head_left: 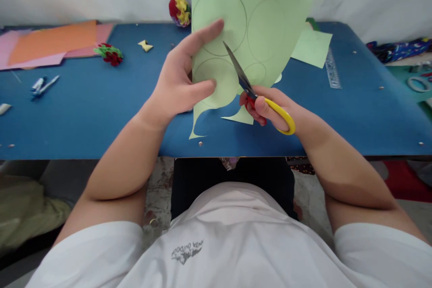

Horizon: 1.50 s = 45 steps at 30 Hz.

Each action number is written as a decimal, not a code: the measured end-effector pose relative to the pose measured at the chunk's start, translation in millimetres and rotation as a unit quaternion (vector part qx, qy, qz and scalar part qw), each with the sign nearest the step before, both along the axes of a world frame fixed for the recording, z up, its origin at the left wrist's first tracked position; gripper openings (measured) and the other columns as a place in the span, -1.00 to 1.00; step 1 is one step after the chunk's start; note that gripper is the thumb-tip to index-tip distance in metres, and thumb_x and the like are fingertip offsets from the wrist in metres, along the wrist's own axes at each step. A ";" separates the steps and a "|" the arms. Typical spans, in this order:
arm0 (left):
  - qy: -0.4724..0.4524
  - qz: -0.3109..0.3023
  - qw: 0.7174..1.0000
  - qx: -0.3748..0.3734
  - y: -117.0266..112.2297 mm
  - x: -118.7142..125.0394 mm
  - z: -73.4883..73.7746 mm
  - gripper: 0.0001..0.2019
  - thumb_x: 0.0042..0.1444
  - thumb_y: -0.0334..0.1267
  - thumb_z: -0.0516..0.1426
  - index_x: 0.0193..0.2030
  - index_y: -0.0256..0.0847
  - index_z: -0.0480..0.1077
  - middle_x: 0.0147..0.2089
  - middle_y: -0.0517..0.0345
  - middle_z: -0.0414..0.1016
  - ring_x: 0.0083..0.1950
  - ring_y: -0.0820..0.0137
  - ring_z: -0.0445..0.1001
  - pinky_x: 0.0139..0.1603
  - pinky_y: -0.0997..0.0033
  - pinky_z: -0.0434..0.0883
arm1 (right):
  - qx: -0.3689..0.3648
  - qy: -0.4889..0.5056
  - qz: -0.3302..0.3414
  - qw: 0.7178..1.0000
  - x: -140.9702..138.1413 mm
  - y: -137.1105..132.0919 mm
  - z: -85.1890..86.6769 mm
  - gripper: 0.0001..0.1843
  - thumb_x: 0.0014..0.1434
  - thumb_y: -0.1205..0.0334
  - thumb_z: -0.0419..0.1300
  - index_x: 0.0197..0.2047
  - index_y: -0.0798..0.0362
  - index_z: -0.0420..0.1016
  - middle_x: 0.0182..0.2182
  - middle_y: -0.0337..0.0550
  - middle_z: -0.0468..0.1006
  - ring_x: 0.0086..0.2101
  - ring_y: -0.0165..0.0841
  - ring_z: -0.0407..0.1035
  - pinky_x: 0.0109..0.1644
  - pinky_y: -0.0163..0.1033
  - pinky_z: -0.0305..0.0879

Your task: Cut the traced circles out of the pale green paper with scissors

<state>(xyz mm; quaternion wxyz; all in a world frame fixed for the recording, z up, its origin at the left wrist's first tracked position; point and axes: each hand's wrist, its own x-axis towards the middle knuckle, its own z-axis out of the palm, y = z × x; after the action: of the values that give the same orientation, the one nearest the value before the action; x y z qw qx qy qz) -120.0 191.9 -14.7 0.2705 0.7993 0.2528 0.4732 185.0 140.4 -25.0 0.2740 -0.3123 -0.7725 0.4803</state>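
"What's the step?"
"Cutting, I'd judge. The right hand point(278, 96) grips the scissors point(243, 78), blades looking nearly closed, in front of the green paper point(263, 27). The left hand point(173, 74) holds that sheet's left edge, thumb and forefinger in front, above the blue surface point(101, 112)."
"And the next snip?"
"Probably calls for opened blades and a turn of the paper along a drawn circle."
"Which way do they point?"
"Scissor tips aim away and leftward, handles near right, long axis slanting; the sheet stretches lengthwise away from the person."

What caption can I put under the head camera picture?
Left hand holding green paper with drawn circles, right hand holding scissors, above a blue table.
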 end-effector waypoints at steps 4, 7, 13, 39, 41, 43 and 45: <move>-0.004 -0.029 0.999 0.032 7.0 -3.2 -3.3 -0.01 0.03 -0.15 0.35 0.68 0.22 0.36 0.66 0.31 0.46 0.66 -0.25 0.47 0.74 -0.43 0.41 | 0.000 -0.005 0.006 1.000 0.9 -0.2 1.1 -0.23 0.51 -0.60 0.08 0.02 0.02 0.48 -0.45 -0.30 0.30 -0.52 -0.35 0.25 -0.41 -0.14 0.27; 0.005 -0.022 0.999 0.027 6.2 -2.9 -1.9 -0.03 0.06 -0.13 0.35 0.68 0.19 0.36 0.67 0.31 0.44 0.67 -0.25 0.45 0.75 -0.43 0.42 | 0.003 -0.008 0.005 1.000 1.4 -1.0 2.1 -0.24 0.52 -0.59 0.08 0.01 0.02 0.48 -0.45 -0.28 0.30 -0.51 -0.35 0.24 -0.40 -0.13 0.26; 0.012 0.003 1.000 0.009 -3.2 1.3 4.4 -0.05 0.08 -0.12 0.34 0.68 0.13 0.36 0.68 0.28 0.44 0.68 -0.22 0.44 0.73 -0.37 0.46 | -0.004 -0.010 -0.012 1.000 0.0 -2.7 3.6 -0.21 0.45 -0.66 0.10 -0.02 -0.01 0.49 -0.45 -0.27 0.31 -0.51 -0.34 0.25 -0.41 -0.12 0.26; 0.029 -0.020 0.998 0.053 -5.5 1.3 6.3 -0.10 0.27 -0.03 0.27 0.74 -0.07 0.24 0.75 0.15 0.33 0.72 -0.27 0.34 0.76 -0.34 0.41 | 0.000 0.046 -0.010 0.999 0.7 3.4 -10.4 -0.23 0.44 -0.61 0.19 -0.04 0.02 0.54 -0.50 -0.31 0.31 -0.58 -0.41 0.21 -0.53 -0.19 0.22; 0.033 -0.022 0.998 0.054 -4.0 0.4 6.1 -0.09 0.28 -0.02 0.27 0.75 -0.07 0.23 0.75 0.14 0.32 0.73 -0.28 0.32 0.76 -0.37 0.39 | -0.003 0.046 -0.011 0.999 0.6 3.2 -10.5 -0.23 0.43 -0.62 0.20 -0.04 0.02 0.54 -0.50 -0.31 0.31 -0.58 -0.41 0.21 -0.53 -0.19 0.21; 0.036 -0.017 0.998 0.052 -4.4 0.2 6.1 -0.09 0.29 -0.01 0.26 0.76 -0.08 0.21 0.76 0.12 0.31 0.73 -0.27 0.32 0.76 -0.38 0.39 | -0.003 0.048 -0.012 0.999 0.2 2.7 -9.7 -0.23 0.43 -0.62 0.21 -0.05 0.02 0.54 -0.50 -0.30 0.31 -0.59 -0.41 0.21 -0.54 -0.19 0.20; 0.038 -0.005 0.998 0.051 -6.2 0.5 6.4 -0.11 0.30 -0.01 0.25 0.75 -0.07 0.22 0.76 0.12 0.31 0.74 -0.25 0.31 0.76 -0.38 0.38 | -0.003 0.049 -0.014 0.999 -0.6 1.8 -7.7 -0.22 0.42 -0.63 0.21 -0.06 0.03 0.54 -0.51 -0.30 0.31 -0.59 -0.41 0.21 -0.54 -0.19 0.21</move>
<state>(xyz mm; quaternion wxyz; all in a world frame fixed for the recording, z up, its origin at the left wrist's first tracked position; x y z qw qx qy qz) -119.5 185.7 -8.4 0.2218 0.8307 0.2340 0.4539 184.4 142.2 -32.6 0.3176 -0.2995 -0.7523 0.4934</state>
